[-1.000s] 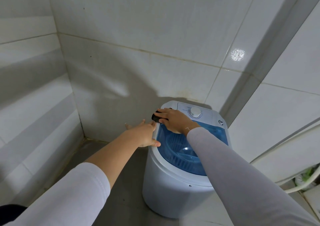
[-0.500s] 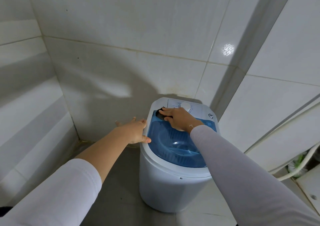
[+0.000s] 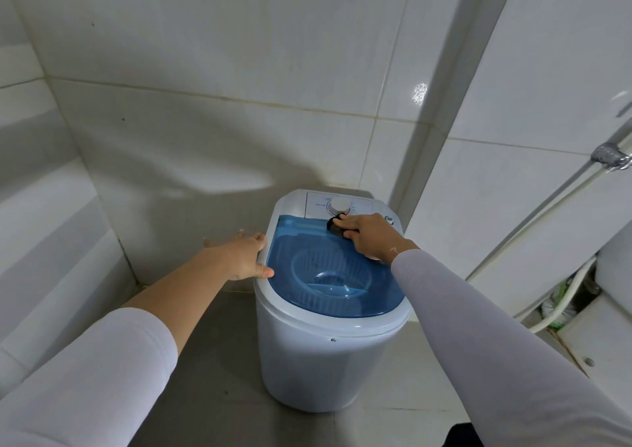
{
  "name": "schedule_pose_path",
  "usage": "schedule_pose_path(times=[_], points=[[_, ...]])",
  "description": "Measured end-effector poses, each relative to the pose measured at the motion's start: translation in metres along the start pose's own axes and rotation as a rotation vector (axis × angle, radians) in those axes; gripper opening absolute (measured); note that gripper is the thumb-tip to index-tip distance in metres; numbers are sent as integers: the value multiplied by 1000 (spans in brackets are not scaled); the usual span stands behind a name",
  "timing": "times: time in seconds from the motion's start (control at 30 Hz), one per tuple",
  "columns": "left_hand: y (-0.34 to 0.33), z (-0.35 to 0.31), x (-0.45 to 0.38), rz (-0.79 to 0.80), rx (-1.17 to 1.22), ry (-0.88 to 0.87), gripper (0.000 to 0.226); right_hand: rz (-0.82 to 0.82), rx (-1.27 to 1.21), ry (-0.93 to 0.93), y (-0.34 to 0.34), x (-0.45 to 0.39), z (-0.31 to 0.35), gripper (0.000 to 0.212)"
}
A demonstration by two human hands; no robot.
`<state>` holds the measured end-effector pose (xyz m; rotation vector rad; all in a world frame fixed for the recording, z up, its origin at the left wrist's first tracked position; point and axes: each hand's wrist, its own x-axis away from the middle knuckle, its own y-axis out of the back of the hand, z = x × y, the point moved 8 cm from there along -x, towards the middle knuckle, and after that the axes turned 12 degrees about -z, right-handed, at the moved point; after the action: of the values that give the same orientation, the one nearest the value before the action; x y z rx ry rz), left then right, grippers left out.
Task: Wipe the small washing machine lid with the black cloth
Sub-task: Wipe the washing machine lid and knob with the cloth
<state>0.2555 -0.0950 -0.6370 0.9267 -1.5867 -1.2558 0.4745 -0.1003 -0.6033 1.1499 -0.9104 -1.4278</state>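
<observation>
My right hand [image 3: 367,238] is clenched around the black cloth [image 3: 337,227], pressing it down on the far edge of the blue see-through lid [image 3: 328,275], just below the white dial [image 3: 340,205]. My left hand [image 3: 242,258] is spread flat with nothing in it, thumb on the white rim at the lid's left side and fingers out over the edge. The small washing machine [image 3: 318,361] stands on the grey floor [image 3: 212,378] against the tiled wall [image 3: 222,121], with a shower hose [image 3: 547,207] off to my right

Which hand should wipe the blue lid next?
The right hand: it already presses the black cloth on the blue lid. The left hand is only bracing the washing machine's rim.
</observation>
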Motion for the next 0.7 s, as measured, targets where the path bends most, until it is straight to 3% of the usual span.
schedule_pose_path(times=[0.43, 0.7], points=[[4, -4, 4, -31, -6, 14, 79, -46, -7, -116, 30, 33, -75, 39], [-5, 3, -2, -64, 156, 54, 68, -55, 5, 64, 65, 2, -8, 41]])
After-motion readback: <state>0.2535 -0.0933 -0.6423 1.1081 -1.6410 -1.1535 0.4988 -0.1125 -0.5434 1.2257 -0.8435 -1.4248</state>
